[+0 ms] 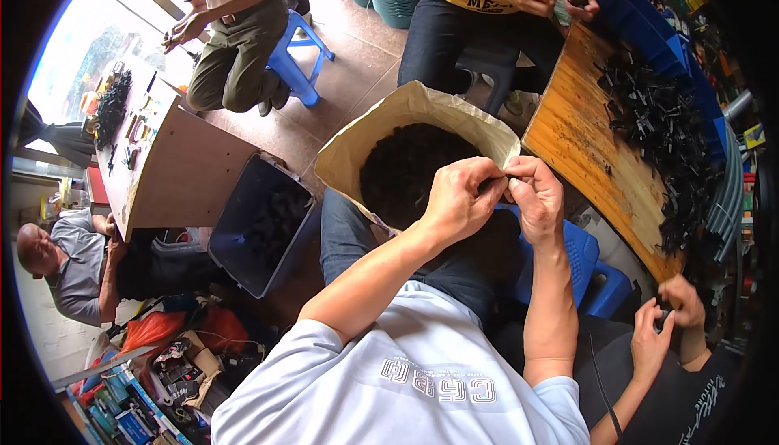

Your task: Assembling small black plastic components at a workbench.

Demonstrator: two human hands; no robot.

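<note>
My left hand [464,195] and my right hand [537,200] meet just above the near right rim of an open tan paper sack [469,119]. Their fingertips pinch together on a small black part [509,180]; the fingers cover most of it, so its exact kind is hidden. A mass of small black pieces [410,157] lies inside the sack, too dark to make out singly. The sack stands in front of my lap, between my legs.
On my right, a wooden table [580,141] bears a heap of black parts [661,149] beside blue bins [641,15]. A dark blue crate [264,279] holds black pieces at left. Co-workers sit around, one close at lower right with hands [653,335] raised. A blue stool [296,60] stands behind.
</note>
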